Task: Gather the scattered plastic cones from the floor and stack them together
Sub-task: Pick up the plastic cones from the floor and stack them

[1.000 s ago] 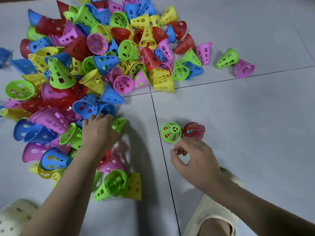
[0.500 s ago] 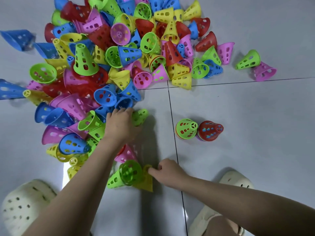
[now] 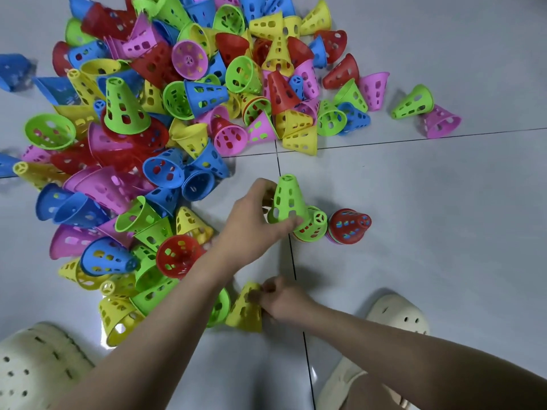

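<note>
Nearest to us, our right hand (image 3: 281, 300) pinches a yellow cone (image 3: 244, 310) lying on its side on the floor (image 3: 444, 232), its narrow tip pointing up and away toward the stacks. Just left of it lies a green cone (image 3: 220, 306), partly hidden behind our forearm.

Farther out, our left hand (image 3: 251, 223) grips a green cone held upright (image 3: 287, 199), tip up and open mouth down. It sits just left of and slightly above the green-topped stack (image 3: 312, 224), nearly touching it; a red-topped stack (image 3: 349, 226) stands just beside that on the right.

We judge the left hand is the nearer one: its cone only needs shifting a little right and lowering, axis vertical, onto the green stack.

Beyond, the loose pile of cones (image 3: 183, 99) spreads across the far left.
</note>
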Action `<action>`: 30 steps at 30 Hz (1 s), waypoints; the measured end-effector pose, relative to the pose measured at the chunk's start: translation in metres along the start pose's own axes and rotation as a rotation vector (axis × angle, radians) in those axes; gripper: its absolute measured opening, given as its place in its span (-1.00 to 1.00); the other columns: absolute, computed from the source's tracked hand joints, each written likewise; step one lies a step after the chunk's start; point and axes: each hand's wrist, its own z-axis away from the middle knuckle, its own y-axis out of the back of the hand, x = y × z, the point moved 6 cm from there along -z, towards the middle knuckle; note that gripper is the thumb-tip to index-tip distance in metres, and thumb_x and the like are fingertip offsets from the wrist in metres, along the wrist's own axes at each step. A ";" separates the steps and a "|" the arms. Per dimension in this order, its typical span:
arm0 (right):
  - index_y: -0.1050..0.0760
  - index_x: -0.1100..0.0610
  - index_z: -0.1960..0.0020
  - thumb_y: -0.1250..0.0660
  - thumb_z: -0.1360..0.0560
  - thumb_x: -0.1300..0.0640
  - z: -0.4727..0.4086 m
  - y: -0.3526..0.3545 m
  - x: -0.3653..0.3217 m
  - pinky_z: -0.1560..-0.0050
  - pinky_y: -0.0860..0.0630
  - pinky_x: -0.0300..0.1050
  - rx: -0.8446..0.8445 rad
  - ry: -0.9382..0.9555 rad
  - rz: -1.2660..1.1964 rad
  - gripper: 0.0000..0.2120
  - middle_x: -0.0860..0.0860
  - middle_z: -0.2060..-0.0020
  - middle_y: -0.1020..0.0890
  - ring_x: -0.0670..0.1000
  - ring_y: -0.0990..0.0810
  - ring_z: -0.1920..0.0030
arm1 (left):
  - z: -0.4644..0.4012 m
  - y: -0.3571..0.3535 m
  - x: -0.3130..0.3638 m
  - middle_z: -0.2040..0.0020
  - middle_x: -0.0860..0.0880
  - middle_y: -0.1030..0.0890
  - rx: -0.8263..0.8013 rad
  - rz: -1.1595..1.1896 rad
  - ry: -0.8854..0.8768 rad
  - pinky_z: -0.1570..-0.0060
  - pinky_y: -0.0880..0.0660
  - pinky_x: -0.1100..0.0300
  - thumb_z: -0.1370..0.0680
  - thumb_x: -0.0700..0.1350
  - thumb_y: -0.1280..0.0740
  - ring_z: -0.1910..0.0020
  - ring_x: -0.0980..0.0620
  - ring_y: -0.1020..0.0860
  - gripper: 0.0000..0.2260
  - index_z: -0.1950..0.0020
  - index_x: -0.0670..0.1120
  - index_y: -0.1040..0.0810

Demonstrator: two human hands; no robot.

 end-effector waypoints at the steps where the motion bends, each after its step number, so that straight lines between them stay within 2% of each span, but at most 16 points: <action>1: -0.49 0.08 0.24 -0.42 -0.46 -0.15 0.005 0.011 -0.004 0.26 -0.45 -0.20 0.013 0.039 -0.043 -0.69 -0.07 0.41 -0.58 -0.12 -0.55 0.40 | -0.001 -0.005 0.004 0.03 0.09 -0.63 -0.024 0.008 -0.016 0.04 -0.48 0.35 -0.42 -0.01 -0.58 0.04 0.19 -0.57 -0.58 -0.14 -0.05 -0.45; 2: -0.53 0.10 0.24 -0.44 -0.41 -0.13 0.010 0.022 -0.006 0.22 -0.50 -0.20 0.030 0.069 -0.121 -0.70 -0.06 0.41 -0.60 -0.13 -0.56 0.40 | -0.002 -0.009 0.005 0.01 0.08 -0.63 -0.045 0.013 -0.030 0.00 -0.49 0.30 -0.41 -0.01 -0.59 0.02 0.18 -0.58 -0.56 -0.14 -0.06 -0.45; 4: -0.60 0.14 0.19 -0.46 -0.34 -0.07 0.021 0.045 -0.004 0.06 -0.62 -0.01 0.083 0.100 -0.324 -0.73 0.02 0.32 -0.65 -0.05 -0.62 0.28 | -0.006 -0.014 0.004 -0.02 0.06 -0.64 -0.071 0.018 -0.044 -0.09 -0.52 0.16 -0.40 0.00 -0.60 -0.04 0.12 -0.59 -0.53 -0.16 -0.05 -0.44; 6: -0.60 0.18 0.17 -0.45 -0.37 0.02 0.035 0.068 0.002 0.01 -0.66 0.07 0.132 0.128 -0.441 -0.79 0.07 0.28 -0.65 0.01 -0.65 0.21 | -0.009 -0.018 0.002 -0.03 0.06 -0.63 -0.083 0.004 -0.053 -0.13 -0.52 0.07 -0.38 0.02 -0.60 -0.07 0.09 -0.59 -0.52 -0.16 -0.02 -0.44; 10: -0.44 0.23 0.23 -0.42 -0.30 -0.06 0.072 0.103 0.013 0.11 -0.55 0.01 0.217 0.252 -0.455 -0.64 0.06 0.35 -0.50 -0.01 -0.51 0.26 | -0.012 -0.032 0.004 -0.02 0.14 -0.61 -0.115 -0.066 -0.094 -0.11 -0.50 0.15 -0.38 0.02 -0.61 -0.06 0.21 -0.56 -0.52 -0.16 0.02 -0.43; 12: -0.44 0.27 0.21 -0.41 -0.35 0.03 0.088 0.117 0.016 0.15 -0.47 -0.07 0.306 0.336 -0.481 -0.70 0.01 0.38 -0.52 -0.03 -0.50 0.28 | -0.011 -0.043 0.004 -0.02 0.17 -0.59 -0.148 -0.117 -0.115 -0.09 -0.49 0.14 -0.39 0.01 -0.59 -0.04 0.21 -0.56 -0.52 -0.18 0.05 -0.42; 13: -0.46 0.27 0.19 -0.41 -0.37 0.05 0.096 0.125 0.016 0.15 -0.47 -0.08 0.358 0.373 -0.496 -0.72 0.01 0.37 -0.55 -0.01 -0.53 0.28 | -0.011 -0.048 0.004 -0.03 0.15 -0.59 -0.161 -0.155 -0.132 -0.08 -0.50 0.09 -0.39 -0.01 -0.58 -0.03 0.15 -0.57 -0.53 -0.18 0.06 -0.42; 16: -0.53 0.09 0.13 -0.41 -0.40 -0.01 0.120 0.147 0.008 0.10 -0.56 -0.02 0.505 0.506 -0.430 -0.82 0.05 0.25 -0.66 0.11 -0.65 0.19 | -0.011 -0.056 0.001 -0.08 0.07 -0.60 -0.166 -0.303 -0.177 -0.02 -0.52 -0.01 -0.43 -0.04 -0.53 -0.05 -0.02 -0.57 -0.56 -0.22 0.05 -0.42; 18: -0.54 -0.02 0.05 -0.41 -0.43 0.07 0.130 0.163 0.000 0.05 -0.57 -0.17 0.617 0.586 -0.374 -0.89 -0.03 0.17 -0.69 0.02 -0.67 0.12 | -0.012 -0.058 -0.002 -0.08 0.03 -0.61 -0.168 -0.388 -0.190 0.01 -0.50 0.01 -0.44 -0.03 -0.52 -0.04 -0.05 -0.55 -0.56 -0.24 0.02 -0.43; 21: -0.48 -0.06 -0.07 -0.40 -0.44 0.15 0.136 0.184 -0.011 -0.05 -0.51 -0.33 0.800 0.673 -0.318 -0.75 -0.17 0.07 -0.67 -0.09 -0.66 0.02 | -0.013 -0.061 -0.010 -0.03 0.03 -0.62 -0.186 -0.448 -0.215 0.06 -0.50 0.02 -0.44 0.05 -0.52 0.01 -0.06 -0.55 -0.56 -0.23 0.02 -0.43; 24: -0.47 -0.04 -0.17 -0.41 -0.45 0.04 0.126 0.196 -0.012 -0.12 -0.43 -0.40 0.930 0.664 -0.222 -0.69 -0.17 0.01 -0.64 -0.15 -0.60 -0.07 | -0.013 -0.061 -0.016 -0.07 0.03 -0.62 -0.201 -0.483 -0.239 0.02 -0.51 0.03 -0.45 0.04 -0.51 -0.02 -0.05 -0.56 -0.55 -0.27 0.03 -0.44; 27: -0.48 0.04 -0.21 -0.46 -0.48 0.11 0.105 0.198 -0.006 -0.14 -0.37 -0.44 0.920 0.627 -0.093 -0.67 -0.10 -0.06 -0.61 -0.20 -0.54 -0.11 | -0.011 -0.055 -0.018 -0.18 0.00 -0.62 -0.237 -0.542 -0.305 -0.07 -0.54 0.01 -0.49 0.04 -0.49 -0.10 -0.07 -0.58 -0.53 -0.35 -0.01 -0.45; 30: -0.48 0.10 -0.25 -0.45 -0.50 0.16 0.079 0.192 0.003 -0.09 -0.36 -0.46 0.839 0.587 0.042 -0.65 -0.11 -0.07 -0.57 -0.23 -0.49 -0.05 | -0.010 -0.041 -0.018 -0.31 -0.02 -0.57 -0.304 -0.663 -0.351 -0.21 -0.49 0.05 -0.53 0.00 -0.44 -0.22 -0.08 -0.56 -0.50 -0.43 -0.04 -0.42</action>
